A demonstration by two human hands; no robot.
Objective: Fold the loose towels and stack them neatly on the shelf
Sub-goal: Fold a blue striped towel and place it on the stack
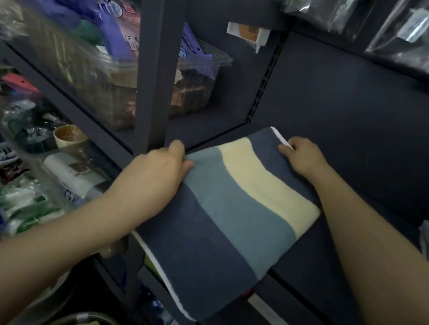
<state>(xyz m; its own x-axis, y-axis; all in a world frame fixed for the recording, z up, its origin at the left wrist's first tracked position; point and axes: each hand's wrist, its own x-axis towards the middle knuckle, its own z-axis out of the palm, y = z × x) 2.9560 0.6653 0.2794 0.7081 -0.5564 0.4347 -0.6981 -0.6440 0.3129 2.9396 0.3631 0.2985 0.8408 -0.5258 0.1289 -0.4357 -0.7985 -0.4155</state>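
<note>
Head view: I grip the folded striped towel with left hand and right hand; slide it squarely onto the dark shelf, edges aligned.

Dark metal shelf, folded striped towel lying on it

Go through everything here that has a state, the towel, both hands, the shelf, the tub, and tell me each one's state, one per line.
Striped towel: folded, lying flat on the shelf, near end overhanging the front edge.
Left hand: closed in a grip on the towel's left edge.
Right hand: grip closed on the towel's far corner.
Dark shelf: bare apart from this towel, no stack yet.
Clear plastic tub: lid off, full of packets.
</note>
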